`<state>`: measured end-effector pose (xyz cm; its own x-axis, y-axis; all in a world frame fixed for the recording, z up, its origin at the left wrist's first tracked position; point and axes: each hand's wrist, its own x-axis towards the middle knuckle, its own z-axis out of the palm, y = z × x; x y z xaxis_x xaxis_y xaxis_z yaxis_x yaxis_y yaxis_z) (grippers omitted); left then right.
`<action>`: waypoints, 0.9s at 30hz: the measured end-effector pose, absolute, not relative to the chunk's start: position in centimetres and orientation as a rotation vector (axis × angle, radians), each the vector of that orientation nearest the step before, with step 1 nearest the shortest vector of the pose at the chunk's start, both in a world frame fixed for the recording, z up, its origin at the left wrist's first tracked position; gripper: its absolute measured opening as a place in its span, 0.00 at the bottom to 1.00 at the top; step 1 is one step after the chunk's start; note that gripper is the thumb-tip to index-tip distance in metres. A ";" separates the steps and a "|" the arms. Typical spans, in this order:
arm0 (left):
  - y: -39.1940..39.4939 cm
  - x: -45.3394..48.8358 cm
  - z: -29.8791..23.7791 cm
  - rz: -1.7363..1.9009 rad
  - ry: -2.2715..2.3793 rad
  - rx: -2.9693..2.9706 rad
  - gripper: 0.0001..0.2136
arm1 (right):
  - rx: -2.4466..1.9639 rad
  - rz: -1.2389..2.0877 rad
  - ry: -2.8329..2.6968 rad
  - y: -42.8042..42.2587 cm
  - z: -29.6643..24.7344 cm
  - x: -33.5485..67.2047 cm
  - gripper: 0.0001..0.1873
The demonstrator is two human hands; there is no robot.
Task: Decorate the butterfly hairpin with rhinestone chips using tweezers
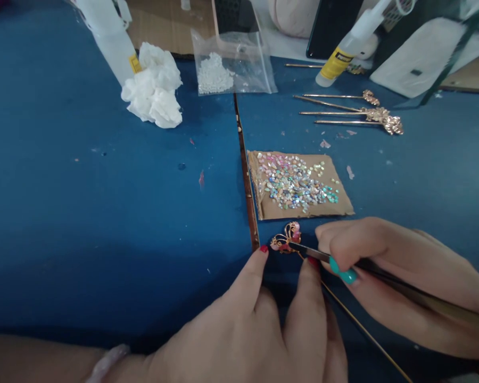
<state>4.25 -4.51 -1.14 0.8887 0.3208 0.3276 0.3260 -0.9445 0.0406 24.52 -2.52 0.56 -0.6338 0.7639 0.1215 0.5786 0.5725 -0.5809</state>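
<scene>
A gold hairpin (363,325) with a butterfly head (286,239) lies at the lower middle, pink pieces set in its wings. My left hand (259,330) steadies it, one red-nailed fingertip beside the left wing and another on the stick just below the head; the other fingers are partly hidden. My right hand (399,282) is closed around dark tweezers (377,271), whose tips touch the middle of the butterfly. Whether the tips hold a piece I cannot make out. Just above sits a cardboard piece (335,205) strewn with small coloured shiny chips (293,183).
Several gold hairpins (339,113) lie at the upper right, near a yellow-labelled glue bottle (335,66). A plastic bag of white bits (215,74), crumpled tissue (155,90) and a white bottle (109,45) stand at the back. A dark seam (244,159) splits the blue table.
</scene>
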 end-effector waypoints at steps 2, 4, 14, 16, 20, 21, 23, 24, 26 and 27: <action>-4.4 4.3 -1.1 -0.565 -0.522 -3.007 0.18 | -1.070 0.752 -2.440 -2.4 0.5 24.6 0.11; -4.3 4.4 -1.0 -0.605 -0.518 -2.999 0.18 | -1.050 0.763 -2.438 -2.4 0.5 24.6 0.11; -4.4 4.5 -0.8 -0.624 -0.511 -2.994 0.16 | -1.148 0.694 -2.412 -3.0 0.9 24.1 0.11; -4.3 4.4 -0.8 -0.610 -0.509 -3.009 0.16 | -1.137 0.694 -2.410 -3.0 0.9 24.1 0.10; -4.2 4.5 -0.6 -0.650 -0.498 -3.011 0.15 | -1.092 0.712 -2.416 -2.7 0.7 24.3 0.10; -4.2 4.5 -0.6 -0.669 -0.503 -2.998 0.14 | -1.085 0.707 -2.431 -2.7 0.7 24.3 0.09; -4.1 4.6 -0.5 -0.696 -0.517 -2.974 0.14 | -1.071 0.697 -2.466 -2.5 0.8 24.5 0.09; -4.1 4.6 -0.5 -0.702 -0.519 -2.969 0.14 | -1.063 0.695 -2.482 -2.4 0.9 24.5 0.09; -4.1 4.6 -0.6 -0.701 -0.516 -2.977 0.14 | -1.060 0.704 -2.502 -2.4 1.0 24.6 0.10; -4.1 4.6 -0.6 -0.697 -0.514 -2.986 0.15 | -1.063 0.712 -2.506 -2.4 1.1 24.6 0.10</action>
<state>4.56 -4.12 -0.65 0.8450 0.3100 0.4358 0.3247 -0.9448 0.0426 24.55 -2.37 1.09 -0.6689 0.7365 0.1004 0.5738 0.5975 -0.5602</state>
